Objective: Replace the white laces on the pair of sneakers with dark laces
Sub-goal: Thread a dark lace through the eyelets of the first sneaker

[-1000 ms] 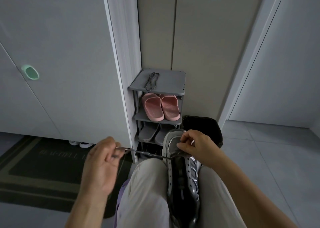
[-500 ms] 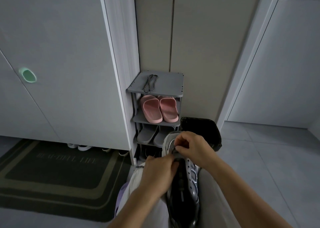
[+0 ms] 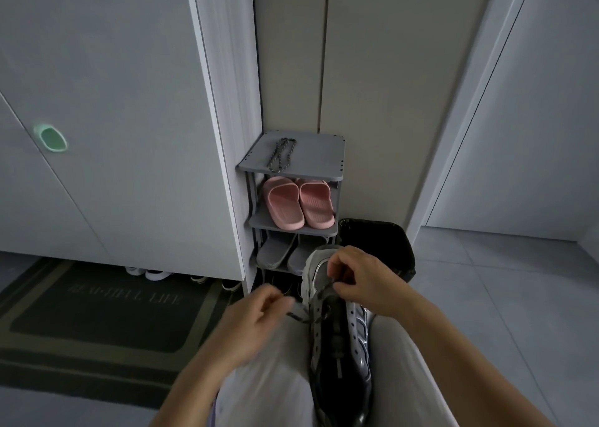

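the sneaker (image 3: 341, 345) lies lengthwise between the person's thighs. a dark lace (image 3: 302, 318) runs out of its far eyelets toward the left. the right hand (image 3: 363, 277) pinches the lace at the shoe's far end. the left hand (image 3: 256, 323), blurred, curls its fingers round the lace's free end. beyond stand a shoe rack (image 3: 324, 156) with pink slippers (image 3: 298, 204) and a black bin (image 3: 384, 237).

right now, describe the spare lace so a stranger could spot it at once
Find the grey shoe rack against the beige wall. On its top shelf, above the pink slippers, lies a dark speckled lace folded in a loop. It is the only thing on that shelf.
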Motion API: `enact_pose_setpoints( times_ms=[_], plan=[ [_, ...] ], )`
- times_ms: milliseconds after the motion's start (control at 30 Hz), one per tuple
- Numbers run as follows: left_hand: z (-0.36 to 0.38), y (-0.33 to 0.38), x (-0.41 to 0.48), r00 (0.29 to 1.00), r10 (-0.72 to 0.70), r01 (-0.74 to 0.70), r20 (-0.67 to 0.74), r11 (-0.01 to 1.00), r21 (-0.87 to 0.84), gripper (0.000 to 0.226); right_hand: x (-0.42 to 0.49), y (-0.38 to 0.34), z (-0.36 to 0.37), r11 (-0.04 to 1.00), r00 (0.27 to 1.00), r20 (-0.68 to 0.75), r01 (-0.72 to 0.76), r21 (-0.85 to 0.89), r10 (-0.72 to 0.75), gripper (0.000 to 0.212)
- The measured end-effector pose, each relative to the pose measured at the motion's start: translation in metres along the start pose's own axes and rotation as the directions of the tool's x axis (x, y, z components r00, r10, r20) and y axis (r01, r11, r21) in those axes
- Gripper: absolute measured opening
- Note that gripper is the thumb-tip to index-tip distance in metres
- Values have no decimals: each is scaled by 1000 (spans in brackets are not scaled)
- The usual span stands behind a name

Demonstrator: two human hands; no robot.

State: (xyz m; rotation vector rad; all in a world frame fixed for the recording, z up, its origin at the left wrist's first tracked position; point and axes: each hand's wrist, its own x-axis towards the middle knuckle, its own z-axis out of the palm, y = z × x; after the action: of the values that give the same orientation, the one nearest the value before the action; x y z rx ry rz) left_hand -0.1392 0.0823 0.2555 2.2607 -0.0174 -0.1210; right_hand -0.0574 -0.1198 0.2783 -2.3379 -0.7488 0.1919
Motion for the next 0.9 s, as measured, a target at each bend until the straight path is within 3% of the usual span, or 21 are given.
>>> enact_pose_setpoints(
  times_ms=[67,167,233,300,367,467,533,633,700,767,833,900],
  plan=[
    [18,19,7,997,78,-76,-5,984,162,47,6,-7,7,998,1000,-22,14,56,-13,18],
    [45,46,11,981,196,-169,-14,878,447,27,12,-9,12,994,1000,-21,20,106,-18,18],
    [45,47,10,976,216,-188,-42,919,346,23,13,-5,8,995,1000,-19,4,99,-2,19],
    [31,38,3,985,171,-170,16,985,-39,22,13,-2,6,995,1000,-27,1,97,1,23],
    [18,31,-12,978,181,-142,107,945,-294,27,14,-3,5,997,1000,-30,-2,82,5,28],
    [10,32,-31,942,278,-145,190,843,-517,28,17,-4,3,997,1000,5,-13,72,12,27],
    [6,31,-32,949,243,-111,201,854,-509,29,18,-4,-1,985,998,47,-42,166,35,20],
    [4,26,-20,966,92,-63,241,990,-127,24,14,-6,-6,930,995,42,-95,355,85,12],
    [13,24,-4,993,78,-83,90,995,54,19,10,-10,-8,907,996,22,-86,411,85,10],
    [23,31,11,987,140,-140,-81,990,5,11,8,-18,-7,907,999,9,-53,418,54,10],
    [31,40,27,968,223,-238,-112,960,-145,13,8,-23,-10,910,1000,-24,4,414,6,17],
    [31,45,39,958,228,-258,-173,950,-176,6,5,-22,-20,945,999,-45,29,326,-15,25]
  ],
)
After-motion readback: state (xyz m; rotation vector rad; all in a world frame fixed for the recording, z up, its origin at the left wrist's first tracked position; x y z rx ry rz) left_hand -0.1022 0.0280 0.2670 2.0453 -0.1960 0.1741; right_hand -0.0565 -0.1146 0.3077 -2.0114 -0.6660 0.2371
